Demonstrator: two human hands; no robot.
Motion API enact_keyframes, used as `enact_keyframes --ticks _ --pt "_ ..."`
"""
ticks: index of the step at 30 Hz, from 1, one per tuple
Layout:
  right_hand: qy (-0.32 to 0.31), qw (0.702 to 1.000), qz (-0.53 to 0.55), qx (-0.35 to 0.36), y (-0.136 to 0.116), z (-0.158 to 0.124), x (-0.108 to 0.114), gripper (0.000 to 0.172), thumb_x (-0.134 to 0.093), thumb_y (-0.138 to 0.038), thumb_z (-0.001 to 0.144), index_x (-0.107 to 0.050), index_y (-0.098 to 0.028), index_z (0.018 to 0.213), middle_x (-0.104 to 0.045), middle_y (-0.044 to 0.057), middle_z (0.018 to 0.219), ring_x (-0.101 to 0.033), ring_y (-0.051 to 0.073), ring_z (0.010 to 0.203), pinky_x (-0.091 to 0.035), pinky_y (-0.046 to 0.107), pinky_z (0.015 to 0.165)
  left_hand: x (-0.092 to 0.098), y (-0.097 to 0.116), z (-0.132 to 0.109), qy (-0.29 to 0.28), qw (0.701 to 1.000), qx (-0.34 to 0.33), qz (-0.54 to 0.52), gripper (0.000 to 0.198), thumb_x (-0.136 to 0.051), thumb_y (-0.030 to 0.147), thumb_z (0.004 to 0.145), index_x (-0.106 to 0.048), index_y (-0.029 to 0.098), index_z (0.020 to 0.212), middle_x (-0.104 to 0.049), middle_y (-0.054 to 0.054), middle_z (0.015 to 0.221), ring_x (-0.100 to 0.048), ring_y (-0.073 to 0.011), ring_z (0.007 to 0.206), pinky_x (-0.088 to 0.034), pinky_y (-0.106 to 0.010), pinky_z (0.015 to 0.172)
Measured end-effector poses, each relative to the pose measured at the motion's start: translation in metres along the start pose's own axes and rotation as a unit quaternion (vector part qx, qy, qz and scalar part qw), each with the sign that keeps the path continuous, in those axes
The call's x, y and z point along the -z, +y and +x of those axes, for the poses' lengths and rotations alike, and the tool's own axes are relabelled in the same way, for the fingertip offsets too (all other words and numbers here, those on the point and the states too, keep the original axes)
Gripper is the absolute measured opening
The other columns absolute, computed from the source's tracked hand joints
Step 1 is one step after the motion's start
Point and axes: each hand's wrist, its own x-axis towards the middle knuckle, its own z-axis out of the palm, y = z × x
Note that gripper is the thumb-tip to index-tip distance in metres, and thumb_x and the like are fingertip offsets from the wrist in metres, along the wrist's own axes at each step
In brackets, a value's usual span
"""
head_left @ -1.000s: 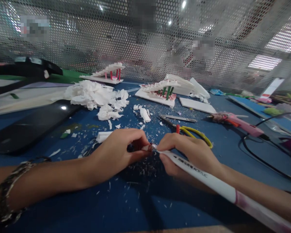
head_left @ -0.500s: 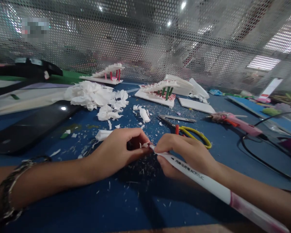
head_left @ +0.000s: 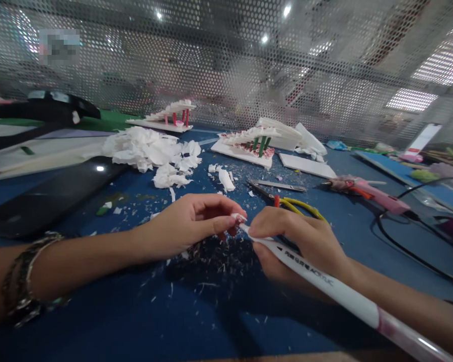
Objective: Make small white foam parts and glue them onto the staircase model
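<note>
Between the thumb and fingers of my left hand (head_left: 196, 221) is a small white piece (head_left: 239, 218) with dark red marks on it; its exact kind is too small to make out. My right hand (head_left: 298, 241) is closed around a white acrylic marker (head_left: 324, 276), whose tip meets or nearly meets the piece. The marker's rear end slants toward the lower right. Just beyond my right hand lie yellow-handled pliers (head_left: 302, 207), partly covered by it, and a pair of tweezers (head_left: 279, 185).
Crumpled white tissue (head_left: 143, 148) and a black phone (head_left: 49, 196) lie on the left. Two small white models, one with red posts (head_left: 166, 118), one with green posts (head_left: 249, 146), stand behind. A pink glue gun (head_left: 373, 193) with its cable lies right. Scraps litter the blue table (head_left: 136, 322).
Both hands have shifted slightly right. The left hand has turned, so the red-marked piece shows more clearly at its fingertips. The marker has moved along with the right hand.
</note>
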Motion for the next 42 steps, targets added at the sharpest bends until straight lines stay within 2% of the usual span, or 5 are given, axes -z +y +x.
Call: enact_keyframes --ticks 7,12,17,25,42 --pt "-0.014 1.0 0.027 -0.002 -0.004 0.0 0.003 0.014 -0.048 -0.011 0.07 -0.042 -0.021 0.078 -0.058 0.0 0.063 -0.056 0.009 0.057 -0.047 0.019 0.052 -0.005 0.0 -0.003 -0.037 0.994 0.032 -0.094 0.002 -0.054 0.018 0.076 -0.055 0.018 0.078 -0.064 0.003 0.063 -0.061 -0.0076 0.057 -0.047 -0.017 0.057" --pt "0.001 0.999 -0.02 -0.028 -0.001 0.0 0.003 0.013 -0.047 -0.009 0.071 -0.043 -0.021 0.076 -0.058 -0.001 0.061 -0.055 0.008 0.055 -0.046 0.018 0.051 -0.005 -0.002 -0.004 -0.023 0.996 0.026 -0.083 0.006 -0.058 0.018 0.073 -0.052 0.016 0.071 -0.064 0.004 0.06 -0.061 -0.0075 0.058 -0.047 -0.016 0.058" --pt "-0.014 0.999 0.036 0.025 0.001 -0.003 0.001 0.012 -0.049 -0.011 0.071 -0.045 -0.019 0.08 -0.058 0.001 0.065 -0.057 0.01 0.061 -0.047 0.02 0.055 -0.004 -0.006 -0.004 -0.022 0.997 0.03 -0.073 0.011 -0.062 0.02 0.069 -0.053 0.017 0.072 -0.064 0.005 0.061 -0.06 -0.0062 0.06 -0.046 -0.013 0.056" --pt "-0.02 0.999 0.022 0.029 0.001 -0.003 0.0 0.012 -0.047 -0.009 0.072 -0.046 -0.019 0.079 -0.057 0.001 0.065 -0.057 0.01 0.061 -0.046 0.021 0.054 -0.005 -0.005 -0.005 -0.005 0.997 0.038 -0.066 0.012 -0.063 0.02 0.067 -0.052 0.017 0.069 -0.063 0.005 0.059 -0.06 -0.0071 0.058 -0.046 -0.014 0.055" --pt "0.005 0.999 0.016 0.05 0.005 -0.008 0.0 0.016 -0.05 -0.006 0.071 -0.049 -0.018 0.081 -0.059 0.0 0.07 -0.057 0.009 0.069 -0.047 0.02 0.061 -0.006 0.001 -0.003 -0.037 0.986 0.052 -0.155 0.008 -0.056 0.013 0.073 -0.052 0.014 0.067 -0.064 0.004 0.06 -0.061 -0.0059 0.054 -0.046 -0.014 0.053"
